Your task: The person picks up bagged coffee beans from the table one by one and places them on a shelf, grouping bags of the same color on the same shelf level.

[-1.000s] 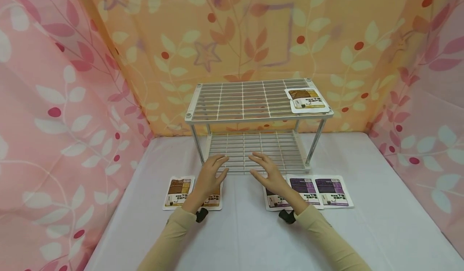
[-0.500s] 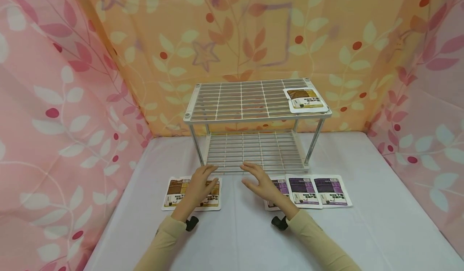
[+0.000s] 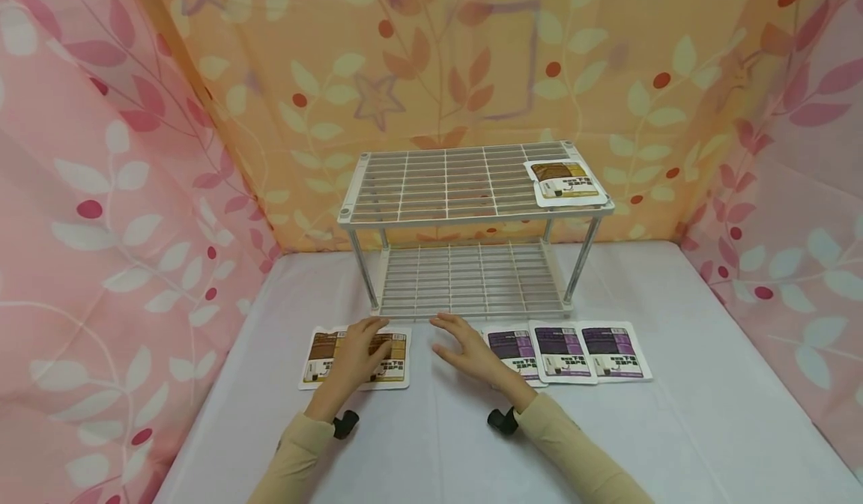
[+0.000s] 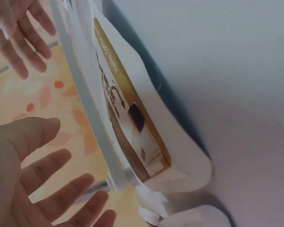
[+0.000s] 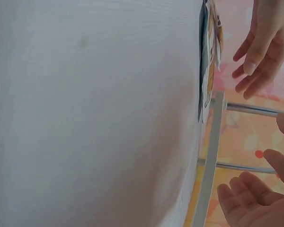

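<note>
My left hand [image 3: 355, 356] hovers over the brown-and-gold coffee pouches [image 3: 393, 354] at the left of the table, fingers relaxed and holding nothing. In the left wrist view its fingers are spread beside a coffee pouch [image 4: 132, 113], apart from it. My right hand [image 3: 470, 353] is in the air just left of the purple pouches [image 3: 562, 354], which lie in an overlapping row. Nothing is in its loosely bent fingers, as the right wrist view also shows with the right hand [image 5: 260, 198]. Another brown-and-gold pouch [image 3: 566, 183] lies on the rack's upper shelf, at the right end.
A white two-tier wire rack [image 3: 425, 218] stands on the white-covered table [image 3: 431, 444] behind both hands. Its lower shelf [image 3: 472, 283] sits close to the table. Patterned curtains [image 3: 303, 55] enclose the back and both sides.
Both hands have drawn back toward the person and a little to the left, away from the rack. The pouches stay where they were, and the purple ones are less covered.
</note>
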Demonstrator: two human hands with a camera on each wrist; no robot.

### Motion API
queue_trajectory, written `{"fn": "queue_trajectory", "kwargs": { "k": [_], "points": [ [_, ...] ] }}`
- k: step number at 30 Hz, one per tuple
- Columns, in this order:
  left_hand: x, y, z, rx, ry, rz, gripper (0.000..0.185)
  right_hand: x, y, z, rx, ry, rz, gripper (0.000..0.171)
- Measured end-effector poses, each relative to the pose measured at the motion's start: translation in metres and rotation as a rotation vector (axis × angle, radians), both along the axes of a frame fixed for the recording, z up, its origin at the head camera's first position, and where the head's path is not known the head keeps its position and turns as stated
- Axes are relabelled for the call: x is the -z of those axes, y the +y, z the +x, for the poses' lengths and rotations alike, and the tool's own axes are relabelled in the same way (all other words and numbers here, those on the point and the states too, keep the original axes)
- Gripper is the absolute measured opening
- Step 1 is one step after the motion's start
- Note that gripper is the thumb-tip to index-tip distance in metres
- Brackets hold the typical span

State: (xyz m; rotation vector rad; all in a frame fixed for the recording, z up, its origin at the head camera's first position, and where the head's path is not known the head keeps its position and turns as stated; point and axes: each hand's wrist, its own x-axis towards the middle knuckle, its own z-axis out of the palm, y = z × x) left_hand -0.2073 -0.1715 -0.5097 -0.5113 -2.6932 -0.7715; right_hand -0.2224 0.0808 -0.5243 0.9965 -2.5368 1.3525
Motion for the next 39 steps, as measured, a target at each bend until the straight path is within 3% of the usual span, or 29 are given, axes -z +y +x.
{"fn": "queue_trajectory", "kwargs": {
  "k": [11, 18, 33, 39],
  "points": [
    [0.004, -0.008, 0.009, -0.088, -0.200, -0.002, 0.048, 0.003, -0.014, 0.007, -0.075, -0.104, 0.011, 0.052],
    [0.003, -0.008, 0.017, -0.097, -0.216, -0.048, 0.049, 0.000, -0.024, 0.012, -0.129, -0.190, 0.058, 0.054],
    [0.001, 0.001, 0.023, -0.100, -0.165, -0.127, 0.051, 0.000, -0.044, 0.018, -0.167, -0.231, 0.144, 0.059],
    [0.000, 0.004, 0.025, -0.100, -0.167, -0.109, 0.051, 0.000, -0.048, 0.018, -0.163, -0.226, 0.157, 0.059]
  ]
}}
